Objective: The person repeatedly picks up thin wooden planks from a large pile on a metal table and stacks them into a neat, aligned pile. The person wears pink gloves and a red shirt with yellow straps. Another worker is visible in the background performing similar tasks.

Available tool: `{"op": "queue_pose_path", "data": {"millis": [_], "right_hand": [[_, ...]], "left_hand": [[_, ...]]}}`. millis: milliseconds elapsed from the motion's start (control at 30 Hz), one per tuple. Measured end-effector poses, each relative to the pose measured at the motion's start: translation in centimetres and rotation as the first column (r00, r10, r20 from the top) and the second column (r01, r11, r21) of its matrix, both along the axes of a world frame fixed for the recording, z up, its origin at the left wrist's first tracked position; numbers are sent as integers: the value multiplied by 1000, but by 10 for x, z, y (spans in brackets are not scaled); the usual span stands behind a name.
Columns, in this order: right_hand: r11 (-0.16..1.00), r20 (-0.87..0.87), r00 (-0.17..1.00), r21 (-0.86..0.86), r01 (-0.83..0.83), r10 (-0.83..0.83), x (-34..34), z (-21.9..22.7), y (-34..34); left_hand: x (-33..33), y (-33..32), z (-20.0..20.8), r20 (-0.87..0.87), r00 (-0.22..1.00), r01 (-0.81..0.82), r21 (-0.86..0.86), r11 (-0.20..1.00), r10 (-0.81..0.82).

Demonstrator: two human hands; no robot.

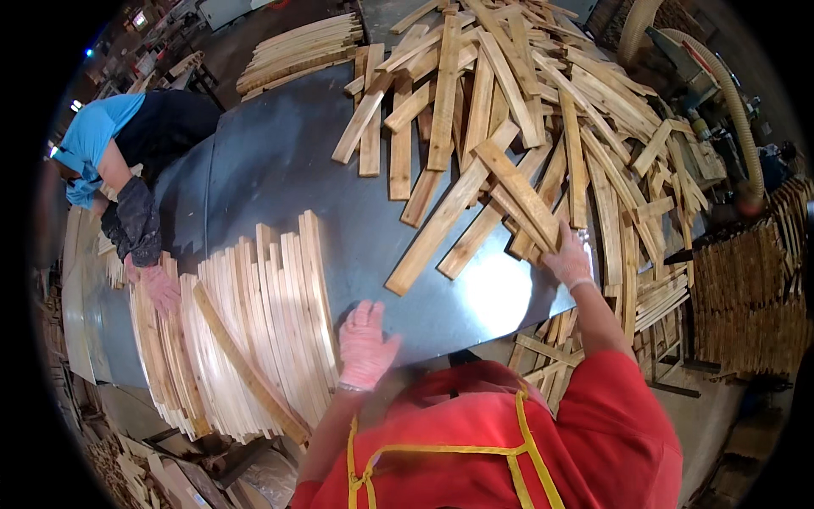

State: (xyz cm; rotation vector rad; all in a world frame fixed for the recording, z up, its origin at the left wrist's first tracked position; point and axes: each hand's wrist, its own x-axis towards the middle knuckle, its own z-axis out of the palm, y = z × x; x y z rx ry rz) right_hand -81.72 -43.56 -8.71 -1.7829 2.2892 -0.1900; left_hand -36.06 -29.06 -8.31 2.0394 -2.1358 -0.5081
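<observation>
My right hand (570, 257), in a thin pinkish glove, closes on the near end of a wooden slat (519, 191) at the edge of a loose heap. This slat lies slantwise over other slats. My left hand (366, 346), gloved alike, is spread with its fingers apart over the metal table (271, 161) and holds nothing. Just left of it stands a tight row of pale slats (271, 297), packed side by side. One browner slat (233, 348) rests slantwise on top of that row. Another long slat (449, 220) sticks out of the heap between my hands.
A large heap of slats (610, 110) covers the table's far right. At the left a co-worker in a blue shirt (106, 127) bends over the row, gloved hands on its left end. Stacked slats (297, 51) stand at the back; a ribbed hose (733, 110) hangs at the right.
</observation>
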Motion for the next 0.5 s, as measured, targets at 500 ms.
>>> {"op": "queue_pose_path", "data": {"millis": [500], "right_hand": [[993,923,-368,119,1,-111,85,26,-61]], "left_hand": [[-72,-31,-15,-864,186,-89,460,883,469]]}}
